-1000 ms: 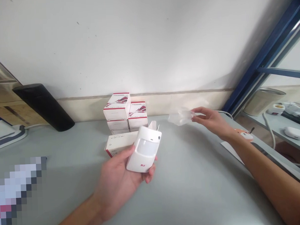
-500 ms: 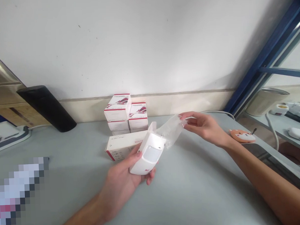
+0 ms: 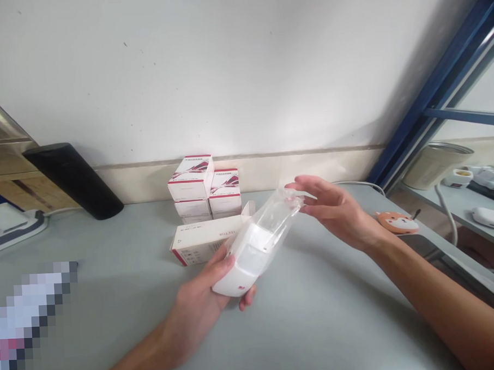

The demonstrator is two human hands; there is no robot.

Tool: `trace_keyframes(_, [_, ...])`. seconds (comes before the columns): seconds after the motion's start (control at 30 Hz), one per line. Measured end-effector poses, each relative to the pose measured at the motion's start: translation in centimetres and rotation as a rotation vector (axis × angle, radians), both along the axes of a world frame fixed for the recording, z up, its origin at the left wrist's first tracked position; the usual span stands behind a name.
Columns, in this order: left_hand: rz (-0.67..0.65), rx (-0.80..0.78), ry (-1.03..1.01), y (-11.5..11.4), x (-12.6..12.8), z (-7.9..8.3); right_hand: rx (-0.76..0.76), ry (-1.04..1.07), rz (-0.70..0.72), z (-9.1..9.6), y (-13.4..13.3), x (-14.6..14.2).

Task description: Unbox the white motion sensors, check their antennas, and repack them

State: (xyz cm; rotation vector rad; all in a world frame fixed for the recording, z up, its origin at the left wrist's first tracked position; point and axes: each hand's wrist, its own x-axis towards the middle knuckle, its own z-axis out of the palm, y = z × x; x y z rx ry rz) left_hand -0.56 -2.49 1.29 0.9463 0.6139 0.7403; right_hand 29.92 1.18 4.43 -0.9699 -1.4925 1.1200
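Left hand (image 3: pixel 205 298) is gripping white device (image 3: pixel 237 275), just below frame center; clear bag (image 3: pixel 276 219) is covering its upper part. Right hand (image 3: pixel 336 211) is touching bag's top end, can't tell if pinching.

Smooth white plastic detector (image 3: pixel 229 284), glossy clear plastic bag (image 3: pixel 283 208), matt grey tabletop (image 3: pixel 318 323).

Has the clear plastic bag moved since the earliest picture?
Yes: the clear plastic bag has shifted left, closer to the stacked red-and-white cardboard boxes, and now covers part of the white plastic device.
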Motion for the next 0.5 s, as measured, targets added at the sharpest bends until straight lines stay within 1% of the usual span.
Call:
trace_keyframes(0.07, [-0.017, 0.017, 0.009, 0.0, 0.2, 0.2, -0.051, 0.089, 0.024, -0.2, -0.2, -0.8])
trace_keyframes(0.13, [-0.027, 0.048, 0.023, 0.0, 0.4, 0.4, -0.146, 0.165, 0.098, -0.7, -0.6, -1.9])
trace_keyframes(0.23, [-0.018, 0.093, 0.065, 0.0, 0.5, 0.5, -0.302, 0.181, 0.314, -1.4, -1.4, -3.7])
trace_keyframes(0.3, [-0.002, 0.104, 0.114, -0.1, 0.5, 0.5, -0.343, 0.145, 0.445, -1.5, -1.9, -4.7])
trace_keyframes(0.33, [0.008, 0.104, 0.146, -0.2, 0.5, 0.5, -0.344, 0.132, 0.477, -1.5, -2.1, -5.0])
trace_keyframes(0.4, [0.039, 0.119, 0.218, -0.3, 0.5, 0.5, -0.322, 0.124, 0.462, -1.4, -2.3, -5.4])
trace_keyframes(0.5, [0.098, 0.2, 0.286, -0.3, 0.7, 0.5, -0.242, 0.091, 0.349, -1.1, -2.2, -5.1])
